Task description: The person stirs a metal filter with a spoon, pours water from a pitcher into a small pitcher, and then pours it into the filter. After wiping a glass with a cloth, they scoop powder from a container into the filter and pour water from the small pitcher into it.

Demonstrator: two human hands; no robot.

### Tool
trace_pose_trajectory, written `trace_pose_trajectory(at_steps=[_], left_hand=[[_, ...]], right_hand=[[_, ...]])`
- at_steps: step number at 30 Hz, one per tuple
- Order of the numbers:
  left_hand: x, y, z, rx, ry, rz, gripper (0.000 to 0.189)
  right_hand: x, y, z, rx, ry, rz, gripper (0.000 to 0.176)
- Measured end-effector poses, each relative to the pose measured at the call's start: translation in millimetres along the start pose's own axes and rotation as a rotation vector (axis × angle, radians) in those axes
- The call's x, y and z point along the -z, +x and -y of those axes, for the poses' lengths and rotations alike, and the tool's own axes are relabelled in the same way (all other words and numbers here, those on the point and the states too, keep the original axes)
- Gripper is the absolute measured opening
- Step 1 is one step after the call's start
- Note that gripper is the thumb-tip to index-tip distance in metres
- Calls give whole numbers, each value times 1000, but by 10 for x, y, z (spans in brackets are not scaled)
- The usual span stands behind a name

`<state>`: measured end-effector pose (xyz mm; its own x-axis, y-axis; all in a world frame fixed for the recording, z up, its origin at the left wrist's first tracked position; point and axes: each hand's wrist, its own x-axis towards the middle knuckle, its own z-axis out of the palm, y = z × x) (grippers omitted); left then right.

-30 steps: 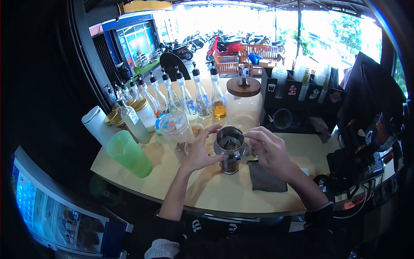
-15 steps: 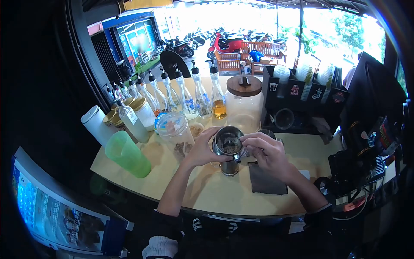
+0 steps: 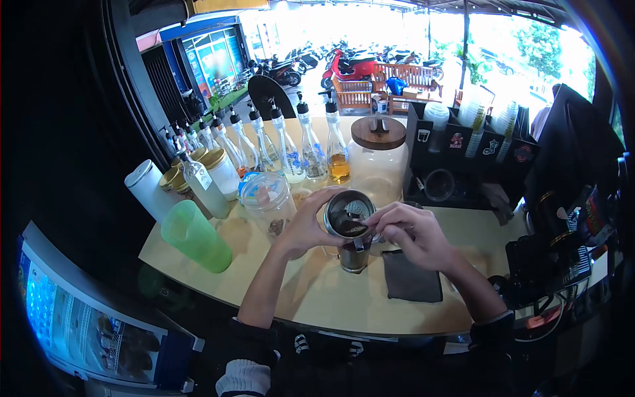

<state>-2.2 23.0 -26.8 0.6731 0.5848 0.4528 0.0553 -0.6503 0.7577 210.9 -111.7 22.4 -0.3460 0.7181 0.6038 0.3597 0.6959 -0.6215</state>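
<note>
My left hand (image 3: pixel 309 228) is wrapped round the side of a metal cup (image 3: pixel 329 216), whose open mouth faces me, with dark matter and pale spots inside. My right hand (image 3: pixel 415 231) pinches a spoon (image 3: pixel 357 223) that reaches over the rim into the cup. Directly below the cup, a shiny vessel (image 3: pixel 355 259) stands on the counter, partly hidden by it. To the left of my left hand is a clear plastic jar (image 3: pixel 268 202) with brown pieces at its bottom. A dark folded cloth (image 3: pixel 411 276) lies under my right hand.
Several pump bottles (image 3: pixel 311 149) line the back of the counter (image 3: pixel 311 298). A large glass jar with a wooden lid (image 3: pixel 378 132) stands behind my hands. At the left is a green tumbler (image 3: pixel 196 237); at the right, a black cup organizer (image 3: pixel 463 152) and dark equipment (image 3: pixel 552 245).
The metal cup has tipped further towards me, so more of its inside shows. My right hand has shifted slightly, and the spoon now shows inside the cup.
</note>
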Motion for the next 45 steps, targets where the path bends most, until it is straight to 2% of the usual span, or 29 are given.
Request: trace_pose_trajectory(at_steps=[3,7,10,17,19,23,25,32,36,45], left_hand=[[76,53,-12,-38,77,59,87],[102,79,3,-72,101,67,89],[98,93,-38,-73,143,84,89],[116,110,-68,-127,219,96,88],[110,114,-71,-140,240,100,87],[95,117,-99,-151,233,97,87],[88,119,-105,-157,234,99,88],[58,125,-88,-183,263,78,89],[66,129,-190,-235,353,77,84],[27,105,-180,-216,315,57,87]], right_hand=[[127,35,-49,-61,160,32,14],[184,108,-126,-71,224,-1,16],[176,184,-98,-58,194,58,16],[300,285,-183,-89,232,8,16],[303,320,-134,-66,171,115,15],[371,391,-118,-91,140,70,15],[347,425,-102,-126,185,135,15],[229,426,-138,-151,227,45,14],[336,492,-87,-155,160,99,15],[260,617,-30,-133,69,260,18]])
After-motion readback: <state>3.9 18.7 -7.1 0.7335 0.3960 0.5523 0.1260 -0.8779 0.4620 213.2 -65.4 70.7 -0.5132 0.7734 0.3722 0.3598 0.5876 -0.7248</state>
